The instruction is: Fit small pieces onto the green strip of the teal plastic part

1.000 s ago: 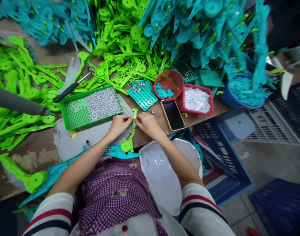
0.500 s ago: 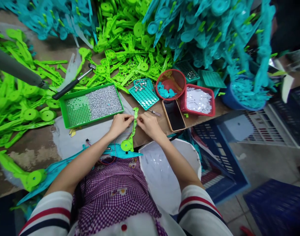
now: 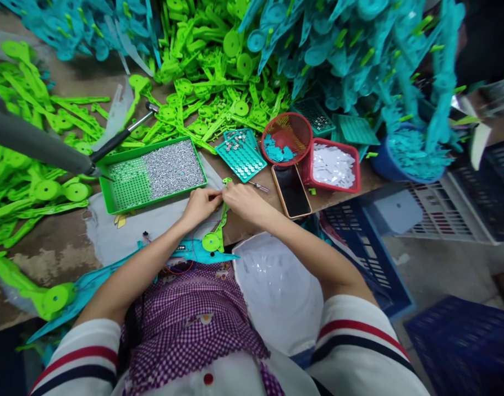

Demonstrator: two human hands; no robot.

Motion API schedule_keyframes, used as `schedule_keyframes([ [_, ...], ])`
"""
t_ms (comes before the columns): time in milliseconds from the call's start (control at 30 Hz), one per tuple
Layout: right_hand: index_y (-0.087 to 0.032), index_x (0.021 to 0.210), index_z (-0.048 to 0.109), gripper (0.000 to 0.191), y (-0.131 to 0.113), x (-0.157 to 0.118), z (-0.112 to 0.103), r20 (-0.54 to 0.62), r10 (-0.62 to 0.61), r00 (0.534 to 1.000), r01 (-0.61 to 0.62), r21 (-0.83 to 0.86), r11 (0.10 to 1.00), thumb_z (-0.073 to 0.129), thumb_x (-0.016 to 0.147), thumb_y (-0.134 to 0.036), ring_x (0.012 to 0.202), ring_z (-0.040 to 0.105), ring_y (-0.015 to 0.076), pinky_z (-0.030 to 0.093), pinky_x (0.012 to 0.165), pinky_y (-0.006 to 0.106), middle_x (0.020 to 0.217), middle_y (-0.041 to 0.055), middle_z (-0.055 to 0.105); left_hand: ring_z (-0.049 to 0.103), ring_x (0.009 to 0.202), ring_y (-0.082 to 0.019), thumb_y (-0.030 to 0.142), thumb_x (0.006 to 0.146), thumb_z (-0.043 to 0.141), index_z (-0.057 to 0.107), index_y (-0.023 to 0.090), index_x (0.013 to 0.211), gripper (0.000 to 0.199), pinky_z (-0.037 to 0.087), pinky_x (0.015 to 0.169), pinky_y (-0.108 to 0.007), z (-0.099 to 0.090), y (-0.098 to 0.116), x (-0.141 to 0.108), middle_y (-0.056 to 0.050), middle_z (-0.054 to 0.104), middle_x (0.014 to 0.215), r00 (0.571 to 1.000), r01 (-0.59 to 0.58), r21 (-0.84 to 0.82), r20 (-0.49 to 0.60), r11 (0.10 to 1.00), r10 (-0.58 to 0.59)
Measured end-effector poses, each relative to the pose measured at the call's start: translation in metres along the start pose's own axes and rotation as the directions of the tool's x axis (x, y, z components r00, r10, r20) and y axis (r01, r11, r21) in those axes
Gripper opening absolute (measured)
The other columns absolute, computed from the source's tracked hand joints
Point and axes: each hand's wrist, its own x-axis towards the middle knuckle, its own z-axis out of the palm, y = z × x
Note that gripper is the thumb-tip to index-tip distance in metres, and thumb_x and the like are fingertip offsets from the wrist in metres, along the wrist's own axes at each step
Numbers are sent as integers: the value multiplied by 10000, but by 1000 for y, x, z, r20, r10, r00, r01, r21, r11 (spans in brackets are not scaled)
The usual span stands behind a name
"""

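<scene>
A narrow lime-green plastic part [image 3: 221,223] with a round disc at its lower end stands upright at the table's front edge, over a long turquoise part [image 3: 202,252]. My left hand [image 3: 201,208] is closed, its fingertips pinched at the green part's upper half. From the other side my right hand [image 3: 244,201] is closed over the same spot and covers part of it. Whether anything small is between the fingertips is hidden. Thin red wires [image 3: 190,269] lie by the turquoise part.
Behind my hands are a green tray [image 3: 153,208] of small metal pieces, a teal tray [image 3: 240,159], a screwdriver [image 3: 259,187], a phone [image 3: 291,191] and red baskets [image 3: 333,165]. A grey tool [image 3: 41,140] reaches in from the left, near a hammer [image 3: 124,135].
My right hand has shifted left and turned over the green part, closer to my left hand. The grey tool at the left reaches farther down over the green tray.
</scene>
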Motion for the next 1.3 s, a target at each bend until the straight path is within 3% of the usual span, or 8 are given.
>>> schedule_keyframes([
  [200, -147, 928, 667, 132, 26, 5, 1, 32, -83, 996, 76, 176, 981, 540, 904, -124, 797, 616, 196, 375, 648, 287, 949, 109, 672, 633, 532, -159, 218, 821, 609, 785, 178, 831, 180, 464, 604, -244, 2, -2, 1, 2, 695, 574, 1000, 11, -11, -1, 1000, -11],
  [400, -152, 869, 686, 112, 42, 0, 19, -94, 12, 995, 35, 489, 872, 574, 883, -155, 792, 597, 157, 383, 699, 251, 842, 53, 681, 650, 552, -145, 244, 830, 614, 781, 181, 892, 189, 486, 619, -235, 3, -4, 2, -6, 732, 656, 999, 49, -27, 21, 998, -49],
  [533, -144, 823, 699, 75, 43, 3, 19, -16, 92, 996, -63, 617, 785, 627, 836, -163, 667, 571, 122, 366, 653, 231, 698, 4, 657, 662, 566, -154, 240, 834, 612, 780, 166, 913, 200, 490, 627, -239, 2, -2, 2, -22, 739, 672, 997, 75, -8, 27, 997, -74],
  [700, -150, 795, 702, 39, 43, 10, 12, 81, 127, 989, -150, 591, 792, 664, 792, -159, 614, 546, 111, 331, 617, 226, 614, -21, 623, 664, 583, -156, 233, 841, 599, 781, 169, 900, 202, 491, 645, -244, 2, 0, 0, -26, 753, 718, 999, 42, 14, 27, 999, -42],
  [900, -180, 755, 710, 47, 43, 14, 9, 68, 71, 995, -96, 523, 847, 682, 760, -143, 596, 535, 112, 304, 595, 232, 586, -31, 622, 655, 616, -163, 237, 834, 609, 782, 164, 877, 193, 481, 666, -249, 0, -2, 1, -23, 741, 680, 999, -18, 55, 35, 998, 16],
  [1067, -194, 787, 733, 42, 41, 9, 17, 12, 161, 987, -140, 564, 814, 695, 770, -189, 630, 573, 120, 323, 602, 229, 639, -25, 664, 663, 731, -172, 208, 783, 650, 769, 164, 938, 201, 486, 689, -257, 0, -8, 3, -43, 766, 844, 994, -74, 19, 80, 997, 73],
  [1300, -209, 815, 743, 66, 33, 3, 23, -60, 224, 973, -161, 521, 839, 686, 785, -197, 695, 610, 146, 346, 622, 243, 755, 1, 718, 669, 713, -183, 209, 723, 707, 755, 137, 894, 192, 508, 691, -282, 5, -3, 1, -51, 753, 802, 999, 44, -22, 25, 999, -43],
])
